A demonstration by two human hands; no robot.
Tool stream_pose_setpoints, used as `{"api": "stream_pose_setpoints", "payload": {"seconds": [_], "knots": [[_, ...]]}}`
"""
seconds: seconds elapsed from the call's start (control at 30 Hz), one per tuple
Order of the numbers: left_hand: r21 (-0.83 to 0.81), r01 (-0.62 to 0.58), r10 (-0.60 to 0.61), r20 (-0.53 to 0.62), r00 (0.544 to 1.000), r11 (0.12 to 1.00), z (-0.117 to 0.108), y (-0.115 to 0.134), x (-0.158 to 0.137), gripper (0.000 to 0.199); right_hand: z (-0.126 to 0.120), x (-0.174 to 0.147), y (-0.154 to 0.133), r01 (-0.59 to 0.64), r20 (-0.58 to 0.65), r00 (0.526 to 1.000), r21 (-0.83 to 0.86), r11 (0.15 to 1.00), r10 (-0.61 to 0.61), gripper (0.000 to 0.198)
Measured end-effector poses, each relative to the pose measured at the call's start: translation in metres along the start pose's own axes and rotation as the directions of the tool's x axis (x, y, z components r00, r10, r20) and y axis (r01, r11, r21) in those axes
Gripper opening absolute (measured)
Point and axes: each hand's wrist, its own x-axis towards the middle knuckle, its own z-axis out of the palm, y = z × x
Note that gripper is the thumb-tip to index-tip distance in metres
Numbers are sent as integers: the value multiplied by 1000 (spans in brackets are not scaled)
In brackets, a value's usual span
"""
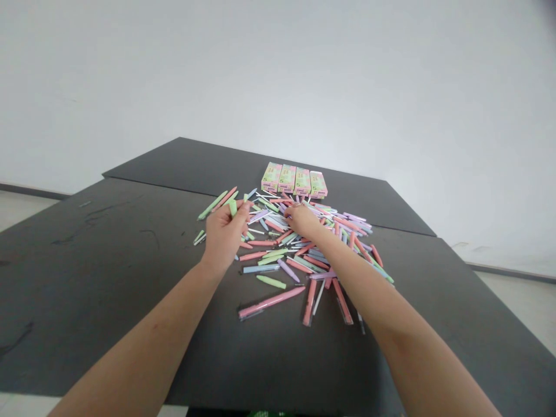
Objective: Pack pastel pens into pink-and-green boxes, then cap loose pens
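My left hand [223,234] is closed at the left side of a pile of loose pen parts. It grips a light green pen piece [233,207], which pokes up between the fingers. A second small green tip shows by the thumb. Over the middle of the pile, my right hand [302,220] has its fingers bent down among the parts; what they pinch is hidden. Pink, green, blue and purple barrels and thin white refills lie crisscross there. Nearer me are a pink pen [271,302] with a clear cap, a green barrel [271,282] and a blue piece [260,269].
Several pink-and-green boxes [287,178] marked 5 stand in a row behind the pile. To the left of it, green and pink pens [212,205] lie side by side. Everything rests on a dark table [108,243] with a white wall [278,75] beyond.
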Motion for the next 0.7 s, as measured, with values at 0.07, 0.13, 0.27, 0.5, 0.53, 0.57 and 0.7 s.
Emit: {"api": "stream_pose_setpoints", "payload": {"seconds": [0.07,0.13,0.27,0.5,0.53,0.57,0.7], "knots": [[-77,-14,13,-14,1000,997,-2,-1,5,21,0,1,0,-12,5,1000,-6,1000,12,20],[-118,-31,28,-30,999,992,-3,-1,9,19,0,1,0,-24,7,1000,-8,1000,24,19],[-130,-52,47,-41,998,990,-5,-1,11,18,1,0,2,-29,10,1000,-14,1000,29,19],[-158,-14,13,-12,1000,987,-4,-4,9,17,-3,-9,10,32,26,999,-21,999,-32,21],[-161,-13,13,-4,1000,987,-4,-5,9,17,-4,-11,11,34,29,999,-26,999,-33,22],[-161,-15,15,3,1000,987,-3,-5,9,17,-6,-13,12,33,30,999,-31,999,-32,23],[-143,-27,28,10,1000,989,-3,-7,9,17,-10,-17,12,6,40,999,-63,998,-4,23]]}}
